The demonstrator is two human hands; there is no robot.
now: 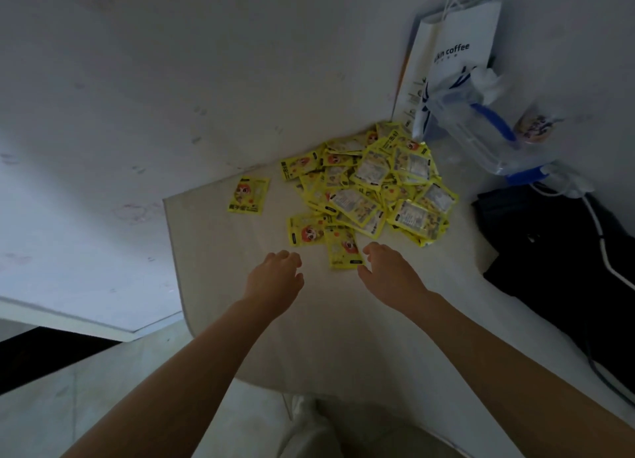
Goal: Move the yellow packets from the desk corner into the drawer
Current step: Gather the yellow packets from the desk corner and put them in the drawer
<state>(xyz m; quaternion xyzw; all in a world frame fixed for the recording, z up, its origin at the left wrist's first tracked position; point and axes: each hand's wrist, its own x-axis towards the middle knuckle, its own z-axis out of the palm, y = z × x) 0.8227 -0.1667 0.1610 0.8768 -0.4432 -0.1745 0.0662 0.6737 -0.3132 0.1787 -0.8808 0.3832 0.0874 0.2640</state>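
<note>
Dozens of yellow packets (371,186) lie heaped at the surface (309,320) corner, centre-right of the frame, both grips released: left hand (275,275) and right hand (388,268) hover just below them, empty. They look light, thin and slippery, best scooped from the heap's edges; the drawer is out of sight

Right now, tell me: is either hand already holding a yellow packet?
No: the left hand and right hand hover empty just short of the packet pile.
</note>
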